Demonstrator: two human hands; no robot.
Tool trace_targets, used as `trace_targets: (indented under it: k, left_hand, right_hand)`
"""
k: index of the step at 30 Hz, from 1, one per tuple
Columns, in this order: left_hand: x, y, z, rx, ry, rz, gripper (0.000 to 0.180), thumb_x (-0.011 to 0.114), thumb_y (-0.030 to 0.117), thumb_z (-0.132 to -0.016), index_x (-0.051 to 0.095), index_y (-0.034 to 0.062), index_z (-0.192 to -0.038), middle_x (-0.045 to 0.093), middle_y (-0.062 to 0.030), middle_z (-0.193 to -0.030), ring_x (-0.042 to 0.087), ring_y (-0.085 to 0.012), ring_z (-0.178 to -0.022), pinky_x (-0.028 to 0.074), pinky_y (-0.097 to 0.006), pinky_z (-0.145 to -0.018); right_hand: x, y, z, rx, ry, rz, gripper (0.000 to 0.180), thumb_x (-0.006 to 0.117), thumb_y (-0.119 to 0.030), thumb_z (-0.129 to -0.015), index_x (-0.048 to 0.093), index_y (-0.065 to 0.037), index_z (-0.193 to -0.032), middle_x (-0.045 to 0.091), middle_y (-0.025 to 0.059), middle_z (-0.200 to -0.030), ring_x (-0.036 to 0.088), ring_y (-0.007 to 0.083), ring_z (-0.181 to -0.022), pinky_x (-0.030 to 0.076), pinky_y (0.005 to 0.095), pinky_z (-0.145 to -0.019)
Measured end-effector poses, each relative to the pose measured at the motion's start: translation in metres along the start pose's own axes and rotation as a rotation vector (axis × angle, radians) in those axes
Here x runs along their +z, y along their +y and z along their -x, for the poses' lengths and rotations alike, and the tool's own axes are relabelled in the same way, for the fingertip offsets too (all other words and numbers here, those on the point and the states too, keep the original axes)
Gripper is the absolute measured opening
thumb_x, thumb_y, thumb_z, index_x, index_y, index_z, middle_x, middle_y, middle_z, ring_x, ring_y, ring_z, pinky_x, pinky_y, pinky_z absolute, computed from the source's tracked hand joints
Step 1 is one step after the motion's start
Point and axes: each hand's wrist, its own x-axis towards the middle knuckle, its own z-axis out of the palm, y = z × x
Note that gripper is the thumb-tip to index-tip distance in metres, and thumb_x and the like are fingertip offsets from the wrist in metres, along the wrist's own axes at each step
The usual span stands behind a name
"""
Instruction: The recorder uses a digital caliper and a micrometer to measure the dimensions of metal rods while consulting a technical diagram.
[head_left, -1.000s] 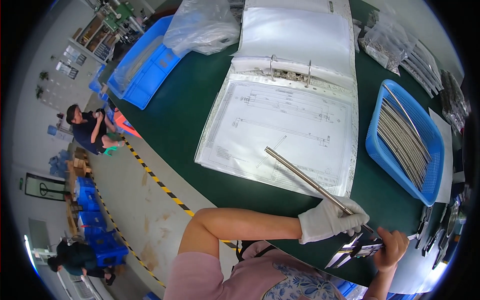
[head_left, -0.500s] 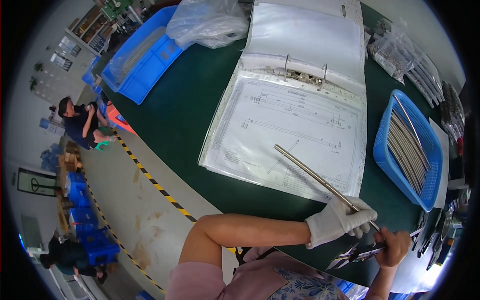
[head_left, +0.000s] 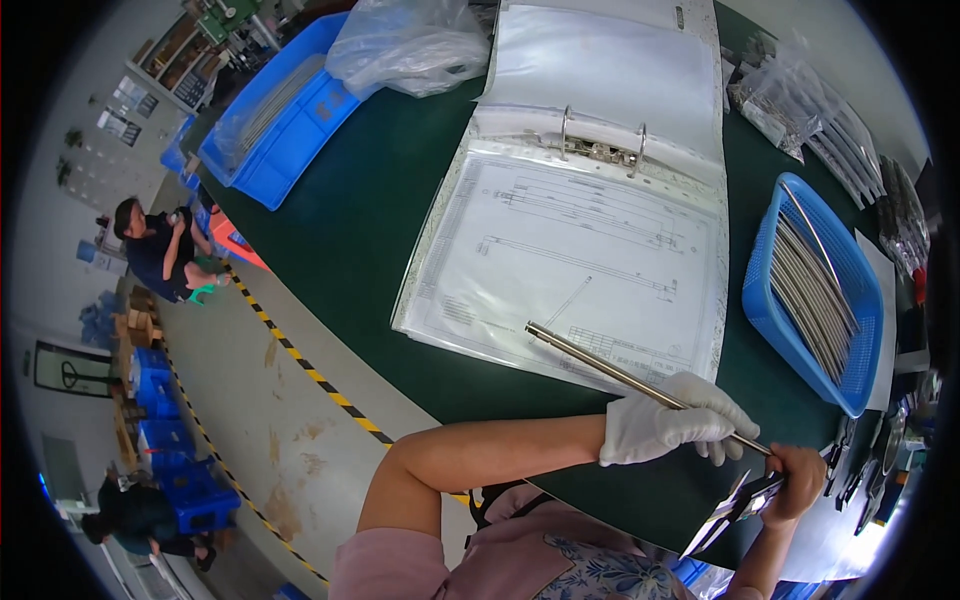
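Observation:
A slim metal rod (head_left: 600,364) slants across the lower part of an open ring binder's drawing page (head_left: 580,260). My left hand (head_left: 680,420), in a white glove, is closed around the rod toward its near right end. Bare and closed, my right hand (head_left: 797,485) is at that near end and grips a caliper (head_left: 738,508) with a small dark display. The caliper's jaws point down and left, below the rod. Whether the right fingers also pinch the rod's end cannot be made out.
Right of the binder, a blue mesh basket (head_left: 757,290) holds several similar rods. Bagged parts (head_left: 790,105) lie behind it, hand tools (head_left: 870,470) at the right edge. A blue bin (head_left: 285,160) and a plastic bag (head_left: 410,50) are far left. Two people sit beyond the taped floor.
The rod's far end has shifted left and toward me, so the rod lies flatter across the page. My right hand has turned the caliper, and its jaws now point more downward.

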Motion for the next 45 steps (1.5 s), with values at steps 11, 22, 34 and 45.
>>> trace_targets:
  k: [11,22,34,45]
  left_hand:
    - [0.009,-0.01,-0.006,-0.1,0.073,-0.045,0.042,0.042,0.033,-0.09,0.055,-0.003,-0.107,0.061,-0.0094,-0.089,0.059,-0.0135,-0.078,0.048,-0.023,-0.068]
    - [0.003,0.018,-0.01,-0.316,0.307,0.076,0.045,0.047,0.037,-0.088,0.054,-0.0032,-0.107,0.06,-0.0118,-0.091,0.059,-0.0147,-0.08,0.047,-0.023,-0.072]
    - [-0.009,0.027,-0.002,-0.295,0.399,0.056,0.042,0.036,0.022,-0.092,0.051,-0.0148,-0.105,0.061,-0.0256,-0.085,0.062,-0.028,-0.07,0.051,-0.034,-0.066]
    - [0.001,0.029,-0.003,-0.321,0.405,0.003,0.041,0.038,0.022,-0.09,0.052,-0.0151,-0.101,0.06,-0.0266,-0.081,0.062,-0.031,-0.068,0.051,-0.036,-0.065]
  right_hand:
    - [0.009,0.0,0.002,0.087,0.043,-0.024,0.012,0.068,-0.009,-0.066,0.058,-0.006,-0.073,0.051,0.0054,-0.055,0.046,0.0217,-0.046,0.033,0.0308,-0.047]
    - [-0.022,0.029,0.024,0.121,0.122,0.082,0.055,0.076,-0.045,-0.058,0.06,-0.001,-0.089,0.056,0.0099,-0.067,0.051,0.0195,-0.054,0.038,0.0289,-0.05]
    - [-0.025,0.04,0.021,0.119,-0.213,-0.036,0.047,0.064,-0.032,-0.07,0.058,0.0,-0.103,0.045,0.0053,-0.059,0.046,0.0218,-0.047,0.037,0.0327,-0.044]
    - [-0.025,0.039,0.021,0.036,-0.211,-0.045,0.05,0.067,-0.021,-0.063,0.057,0.001,-0.107,0.045,0.0025,-0.058,0.048,0.0184,-0.047,0.036,0.031,-0.041]
